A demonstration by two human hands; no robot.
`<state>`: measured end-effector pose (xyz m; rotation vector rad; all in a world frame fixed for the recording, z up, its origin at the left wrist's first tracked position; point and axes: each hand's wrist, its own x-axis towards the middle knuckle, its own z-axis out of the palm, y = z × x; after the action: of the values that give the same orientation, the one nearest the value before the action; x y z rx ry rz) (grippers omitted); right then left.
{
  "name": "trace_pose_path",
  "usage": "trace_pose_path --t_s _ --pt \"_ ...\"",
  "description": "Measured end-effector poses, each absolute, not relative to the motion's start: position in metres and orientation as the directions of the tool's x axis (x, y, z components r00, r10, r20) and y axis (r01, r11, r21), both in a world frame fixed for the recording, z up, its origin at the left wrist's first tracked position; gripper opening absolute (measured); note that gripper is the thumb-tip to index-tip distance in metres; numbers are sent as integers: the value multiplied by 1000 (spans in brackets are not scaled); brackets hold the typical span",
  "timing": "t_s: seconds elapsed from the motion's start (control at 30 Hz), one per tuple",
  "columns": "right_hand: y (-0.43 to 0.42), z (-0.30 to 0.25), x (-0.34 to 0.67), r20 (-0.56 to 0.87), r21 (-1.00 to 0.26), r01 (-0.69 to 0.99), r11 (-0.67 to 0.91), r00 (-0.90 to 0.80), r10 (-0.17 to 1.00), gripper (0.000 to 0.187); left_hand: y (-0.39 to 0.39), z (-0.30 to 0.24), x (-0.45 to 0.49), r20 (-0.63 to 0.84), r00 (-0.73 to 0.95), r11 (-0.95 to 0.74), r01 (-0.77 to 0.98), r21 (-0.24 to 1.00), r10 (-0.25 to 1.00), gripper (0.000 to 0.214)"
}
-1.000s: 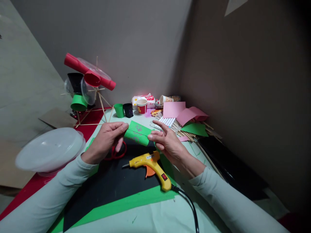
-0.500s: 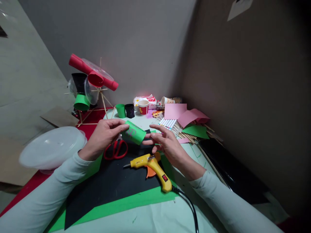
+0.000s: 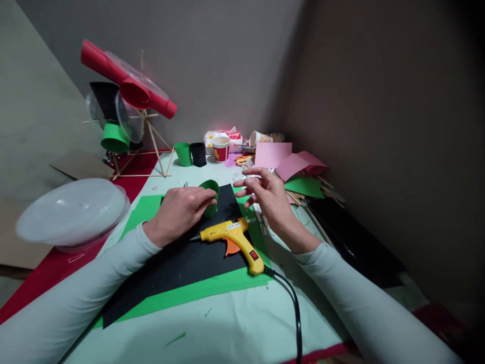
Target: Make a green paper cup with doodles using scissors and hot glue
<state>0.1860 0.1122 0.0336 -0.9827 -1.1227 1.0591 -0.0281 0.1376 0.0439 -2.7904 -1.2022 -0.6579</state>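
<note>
My left hand (image 3: 182, 210) pinches the wall of a green paper cup (image 3: 210, 188), whose open end now faces me and partly shows its dark inside. To its right, my right hand (image 3: 265, 199) is held with fingers apart and nothing in them. Below both hands a yellow hot glue gun (image 3: 237, 237) with an orange trigger lies on black paper (image 3: 166, 283), nozzle pointing left. Green sheets (image 3: 189, 291) lie under the black one. Only a metal tip of the scissors (image 3: 185, 185) shows behind my left hand.
A green cup (image 3: 183, 154), a black cup (image 3: 198, 154) and a red-and-white cup (image 3: 220, 149) stand at the back. A stick frame with a red tube (image 3: 106, 63) rises at left, behind a clear plastic lid (image 3: 71, 210). Pink paper (image 3: 273, 154) lies at right. The black cord (image 3: 295, 303) runs frontward.
My left hand has turned the green cup from lying sideways to show its open end. My right hand has drawn away from it. The view has shifted slightly.
</note>
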Motion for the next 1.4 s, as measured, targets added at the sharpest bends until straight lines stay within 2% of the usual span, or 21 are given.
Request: trace_pose_path --t_s 0.23,0.3,0.4,0.5,0.57,0.67,0.73,0.83,0.93,1.03,1.1,1.17,1.3,1.4 --pt "114 29 187 258 -960 -82 267 107 960 22 138 42 -30 391 691 -745 667 -22 607 24" --pt "115 28 189 268 -958 -71 276 111 957 23 138 42 -30 418 696 -763 647 -13 583 24" --pt "116 27 191 274 -957 -60 283 122 954 21 136 50 -32 536 653 -808 581 100 535 26" --pt "117 27 192 284 -955 -42 293 140 948 20 138 66 -37 668 462 -774 566 283 583 25" --pt "117 26 192 293 -954 -19 298 139 946 18 141 74 -42 652 344 -701 573 424 676 24" --pt "117 24 192 300 -954 31 299 116 947 17 145 82 -47 562 284 -614 540 576 777 20" --pt "117 21 192 311 -950 75 304 103 945 17 148 86 -51 573 224 -597 507 622 788 14" --pt "117 20 194 346 -930 167 328 92 934 17 151 94 -57 625 34 -581 412 702 780 9" --pt "114 23 191 399 -880 303 367 49 916 16 157 98 -65 579 -95 -532 297 793 810 12" --pt "112 31 181 438 -787 442 431 -93 894 23 162 95 -68 495 -58 -463 274 843 867 23" --pt "113 34 170 432 -716 502 485 -227 873 32 163 91 -66 470 -2 -447 307 840 883 28" --pt "114 34 160 413 -654 547 522 -320 853 30 162 86 -63 446 82 -444 363 819 891 31" --pt "116 32 154 406 -590 612 527 -339 849 14 163 74 -57 312 269 -396 360 845 911 17" --pt "113 39 161 420 -610 596 521 -314 851 8 165 66 -52 306 378 -415 251 875 874 30"
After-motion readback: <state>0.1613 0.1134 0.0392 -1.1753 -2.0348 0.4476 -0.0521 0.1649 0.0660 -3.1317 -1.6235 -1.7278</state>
